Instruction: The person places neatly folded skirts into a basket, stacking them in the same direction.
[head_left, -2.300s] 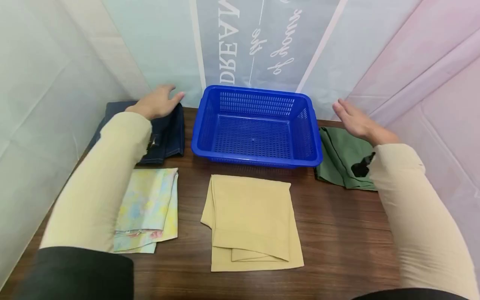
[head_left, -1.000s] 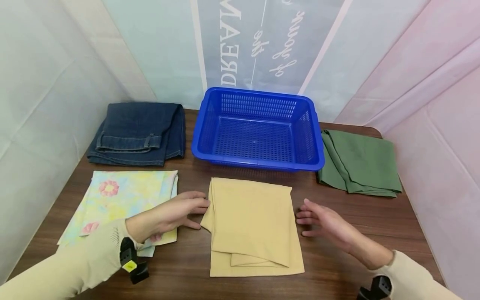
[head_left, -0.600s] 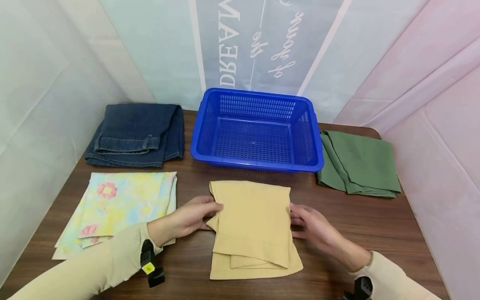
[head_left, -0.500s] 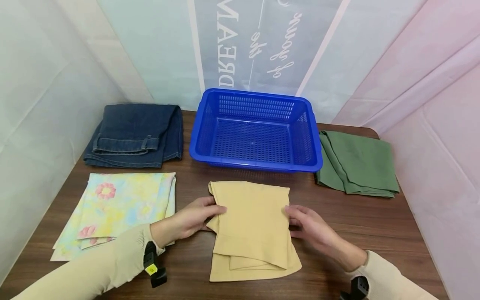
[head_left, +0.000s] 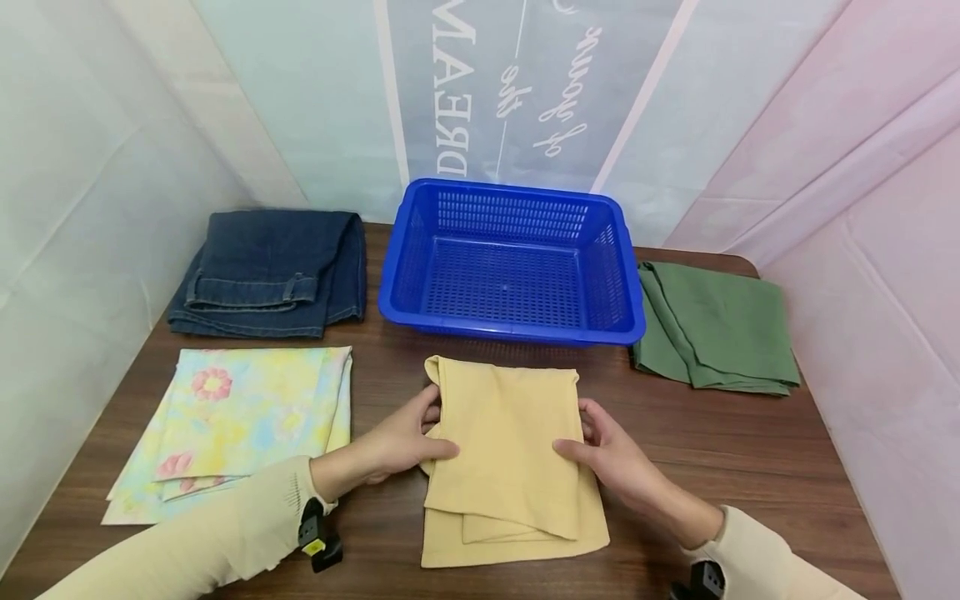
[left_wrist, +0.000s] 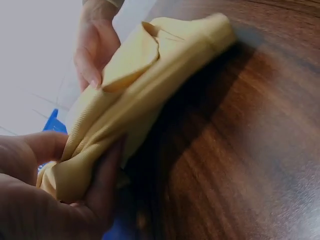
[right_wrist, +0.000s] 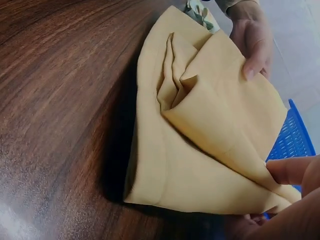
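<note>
A folded tan-yellow garment lies in front of the basket, its upper part raised off the table. My left hand grips its left edge, thumb on top and fingers underneath. At the opposite edge my right hand holds it the same way. Seen from the left wrist, the cloth bunches between thumb and fingers, with a shadow beneath it. In the right wrist view the folded layers gape open toward the camera. Its exact kind cannot be made out.
A blue plastic basket stands behind the garment with nothing in it. Folded jeans and a floral cloth lie at the left. A folded green garment sits right of the basket. Fabric walls enclose the wooden table.
Both hands came from the back corners to the yellow garment's sides, then took hold of its edges. Over the last half second their grip moved further in and the cloth's far part rose slightly.
</note>
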